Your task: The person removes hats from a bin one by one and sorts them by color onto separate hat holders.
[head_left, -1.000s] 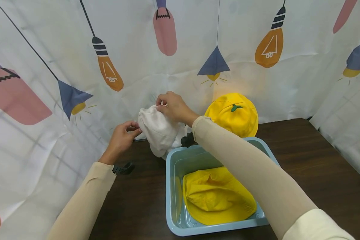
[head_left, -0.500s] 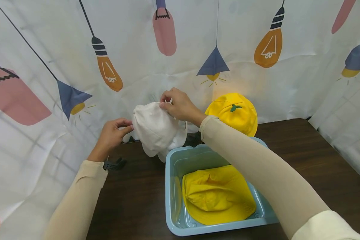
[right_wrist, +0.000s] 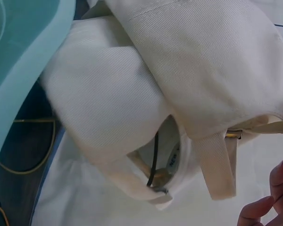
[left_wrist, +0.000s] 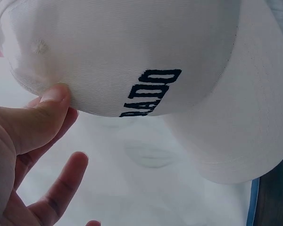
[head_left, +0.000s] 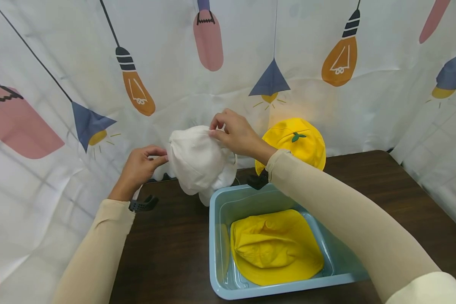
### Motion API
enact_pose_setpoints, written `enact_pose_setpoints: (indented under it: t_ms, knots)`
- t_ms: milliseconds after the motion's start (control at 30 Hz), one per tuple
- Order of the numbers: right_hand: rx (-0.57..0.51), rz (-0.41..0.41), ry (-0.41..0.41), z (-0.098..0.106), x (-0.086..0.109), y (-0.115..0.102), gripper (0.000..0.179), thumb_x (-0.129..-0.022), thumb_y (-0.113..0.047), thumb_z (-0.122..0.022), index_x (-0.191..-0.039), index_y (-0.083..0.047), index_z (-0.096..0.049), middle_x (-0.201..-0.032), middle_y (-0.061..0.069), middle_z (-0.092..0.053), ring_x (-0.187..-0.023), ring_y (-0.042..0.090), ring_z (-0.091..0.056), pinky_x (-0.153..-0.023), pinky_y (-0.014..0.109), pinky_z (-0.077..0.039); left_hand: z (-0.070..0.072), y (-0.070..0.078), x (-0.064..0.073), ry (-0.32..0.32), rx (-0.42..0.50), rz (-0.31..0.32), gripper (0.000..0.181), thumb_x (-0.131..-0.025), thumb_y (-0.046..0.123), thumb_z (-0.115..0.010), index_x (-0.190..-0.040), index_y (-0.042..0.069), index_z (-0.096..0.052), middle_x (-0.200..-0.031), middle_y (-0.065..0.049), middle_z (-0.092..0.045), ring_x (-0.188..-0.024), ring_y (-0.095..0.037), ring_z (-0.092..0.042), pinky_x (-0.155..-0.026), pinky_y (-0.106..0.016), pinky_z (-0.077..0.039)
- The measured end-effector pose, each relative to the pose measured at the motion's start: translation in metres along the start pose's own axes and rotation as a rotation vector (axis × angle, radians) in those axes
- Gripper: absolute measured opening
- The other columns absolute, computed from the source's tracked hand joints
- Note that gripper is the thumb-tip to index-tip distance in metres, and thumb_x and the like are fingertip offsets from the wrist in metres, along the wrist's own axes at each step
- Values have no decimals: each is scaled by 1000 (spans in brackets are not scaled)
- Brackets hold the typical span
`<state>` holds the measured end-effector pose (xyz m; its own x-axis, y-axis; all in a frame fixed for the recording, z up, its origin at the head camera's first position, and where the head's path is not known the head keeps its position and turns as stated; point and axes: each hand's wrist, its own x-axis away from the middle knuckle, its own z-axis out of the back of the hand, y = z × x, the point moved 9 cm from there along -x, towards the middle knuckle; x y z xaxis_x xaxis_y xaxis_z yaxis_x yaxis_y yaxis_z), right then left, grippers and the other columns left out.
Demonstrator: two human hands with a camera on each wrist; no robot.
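White ribbed fabric cap (left_wrist: 132, 52) — domed, dark-lettered

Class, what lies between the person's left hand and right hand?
In the head view, a white cap lies between the left hand and the right hand, pinched by both.
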<state>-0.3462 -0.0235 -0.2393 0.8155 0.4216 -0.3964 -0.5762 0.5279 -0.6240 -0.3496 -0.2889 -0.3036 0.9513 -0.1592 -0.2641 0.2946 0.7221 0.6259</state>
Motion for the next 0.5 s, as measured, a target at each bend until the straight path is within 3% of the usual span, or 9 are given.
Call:
enact_pose_setpoints:
  t_ms: [133, 267, 367, 500]
  knots:
    - [-3, 11, -4, 2, 9, 5, 9, -99, -22, -69, -100, -13, -69, -102, 7, -55, -84, 22, -49, -74, 29, -44, -3, 4, -3, -8, -16, -29, 17, -97, 21, -72, -104, 7, -77, -111, -12, -73, -105, -19, -61, -101, -57, -48]
    - [-13, 9, -17, 0, 15, 11, 7, -98, -21, -70, -99, -14, -68, -101, 6, -55, -85, 23, -50, -74, 30, -44, -6, 6, -6, -8, -37, -55, 13, -95, 18, -74, -101, 8, -79, -107, -11, -75, -101, -21, -63, -99, -57, -48]
    - [-14, 5, -24, -3, 19, 15, 7, -98, -22, -70, -98, -14, -68, -101, 5, -55, -88, 22, -51, -76, 30, -45, -7, 8, -7, -5, -55, -75, 10, -93, 15, -75, -98, 8, -79, -104, -11, -75, -99, -21, -63, -96, -54, -47]
    - [-7, -5, -32, -8, 21, 20, 7, -99, -22, -69, -98, -14, -68, -100, 5, -55, -87, 22, -50, -76, 30, -45, -11, 7, -9, -13, -76, -109, 8, -92, 13, -77, -97, 7, -79, -102, -10, -76, -94, -19, -63, -88, -38, -48]
